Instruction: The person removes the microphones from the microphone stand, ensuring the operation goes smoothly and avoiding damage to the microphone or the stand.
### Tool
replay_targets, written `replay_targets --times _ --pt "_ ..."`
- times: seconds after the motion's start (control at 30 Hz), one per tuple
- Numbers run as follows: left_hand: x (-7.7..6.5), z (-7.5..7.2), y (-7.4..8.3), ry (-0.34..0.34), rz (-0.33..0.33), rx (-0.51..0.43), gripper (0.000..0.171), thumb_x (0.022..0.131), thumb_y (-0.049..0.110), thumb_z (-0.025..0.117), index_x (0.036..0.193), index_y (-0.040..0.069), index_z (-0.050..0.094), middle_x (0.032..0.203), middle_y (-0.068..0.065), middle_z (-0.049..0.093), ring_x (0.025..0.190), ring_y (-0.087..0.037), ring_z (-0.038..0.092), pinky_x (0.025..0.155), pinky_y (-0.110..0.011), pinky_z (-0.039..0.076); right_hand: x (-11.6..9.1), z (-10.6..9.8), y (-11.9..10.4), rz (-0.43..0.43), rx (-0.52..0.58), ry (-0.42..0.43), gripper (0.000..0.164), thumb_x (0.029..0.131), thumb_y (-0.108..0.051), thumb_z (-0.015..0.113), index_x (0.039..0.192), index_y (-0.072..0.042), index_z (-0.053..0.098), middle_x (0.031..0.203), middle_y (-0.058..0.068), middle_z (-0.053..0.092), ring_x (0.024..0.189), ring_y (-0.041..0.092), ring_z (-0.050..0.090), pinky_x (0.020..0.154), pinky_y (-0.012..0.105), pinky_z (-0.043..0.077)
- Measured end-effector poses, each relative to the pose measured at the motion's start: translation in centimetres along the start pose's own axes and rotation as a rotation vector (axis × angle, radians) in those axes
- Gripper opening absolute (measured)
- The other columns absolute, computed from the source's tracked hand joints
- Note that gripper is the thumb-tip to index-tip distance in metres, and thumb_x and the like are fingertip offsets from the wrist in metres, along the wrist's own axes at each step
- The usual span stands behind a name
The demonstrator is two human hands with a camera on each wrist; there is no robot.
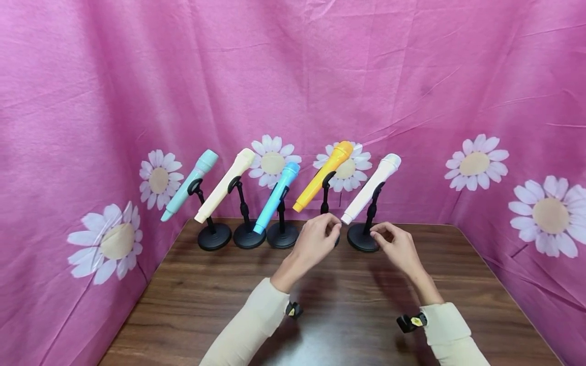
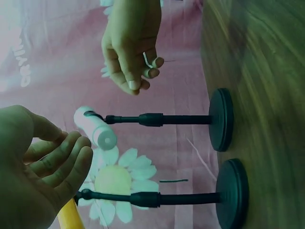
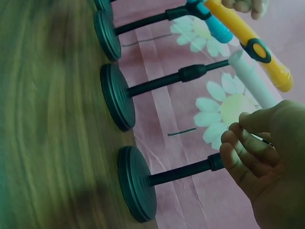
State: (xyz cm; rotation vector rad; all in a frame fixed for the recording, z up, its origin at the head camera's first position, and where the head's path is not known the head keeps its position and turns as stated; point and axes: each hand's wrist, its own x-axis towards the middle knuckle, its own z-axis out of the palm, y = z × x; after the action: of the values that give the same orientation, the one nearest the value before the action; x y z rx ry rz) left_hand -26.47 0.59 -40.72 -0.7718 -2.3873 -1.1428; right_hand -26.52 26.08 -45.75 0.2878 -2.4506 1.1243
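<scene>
My left hand (image 1: 316,236) hovers in front of the yellow microphone's stand, thumb and fingers loosely bent around nothing. To its right, my right hand (image 1: 399,249) hangs in the air beside the rightmost stand's round black base (image 1: 359,241), its fingers also loosely curled and bare. Between and behind the hands, a white microphone (image 1: 372,188) leans in its holder, lower end toward me. Left of it, a yellow microphone (image 1: 322,175) rests in its own stand. From the left wrist, the white microphone (image 2: 95,128) appears just past my left fingertips; the right wrist view shows it beyond my right fingers (image 3: 248,148).
Further left stand a blue microphone (image 1: 276,198), a cream one (image 1: 224,185) and a mint green one (image 1: 189,184), each tilted in a black stand. The row runs along the back of a brown wooden table (image 1: 206,305). Pink cloth (image 1: 293,76) with daisies hangs behind.
</scene>
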Motion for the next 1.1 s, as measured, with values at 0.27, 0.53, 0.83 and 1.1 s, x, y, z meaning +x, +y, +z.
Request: replay_targets --times 0.27,0.53,0.83,1.1 --pt "2.8 0.8 1.0 0.011 0.025 0.064 0.014 0.106 0.018 0.064 0.106 0.01 0.075 0.092 0.001 0.069 0.08 -0.009 0.06 0.074 -0.017 0.051 2.1 -0.6 1.0 0.04 0.024 0.014 0.012 0.102 -0.01 0.072 0.108 0.0 0.075 0.083 0.016 0.074 0.065 0.004 0.064 0.057 0.017 0.051" --pt "5.3 1.8 1.8 -0.001 0.01 0.124 0.017 0.106 0.019 0.062 0.111 0.009 0.075 0.105 -0.002 0.071 0.095 -0.015 0.063 0.086 -0.024 0.055 4.0 -1.0 2.1 0.113 0.011 0.027 0.018 0.104 -0.013 0.071 0.114 0.002 0.074 0.094 0.024 0.076 0.065 0.0 0.066 0.058 0.016 0.051" --pt "7.3 2.9 2.4 -0.064 -0.061 0.195 0.024 0.107 0.026 0.063 0.124 0.011 0.071 0.122 -0.004 0.067 0.116 -0.019 0.062 0.09 -0.029 0.056 6.0 -0.8 2.8 0.155 -0.028 0.041 0.032 0.103 -0.018 0.071 0.128 0.003 0.067 0.12 0.025 0.075 0.092 0.002 0.064 0.075 0.003 0.042" --pt "7.8 4.0 2.0 -0.148 -0.109 0.19 0.042 0.107 0.03 0.063 0.141 0.005 0.059 0.128 -0.008 0.061 0.109 -0.019 0.059 0.084 -0.027 0.052 7.0 -0.3 3.4 0.165 0.038 -0.09 0.055 0.105 -0.018 0.068 0.147 0.012 0.048 0.141 0.037 0.06 0.129 0.051 0.063 0.104 0.038 0.058"
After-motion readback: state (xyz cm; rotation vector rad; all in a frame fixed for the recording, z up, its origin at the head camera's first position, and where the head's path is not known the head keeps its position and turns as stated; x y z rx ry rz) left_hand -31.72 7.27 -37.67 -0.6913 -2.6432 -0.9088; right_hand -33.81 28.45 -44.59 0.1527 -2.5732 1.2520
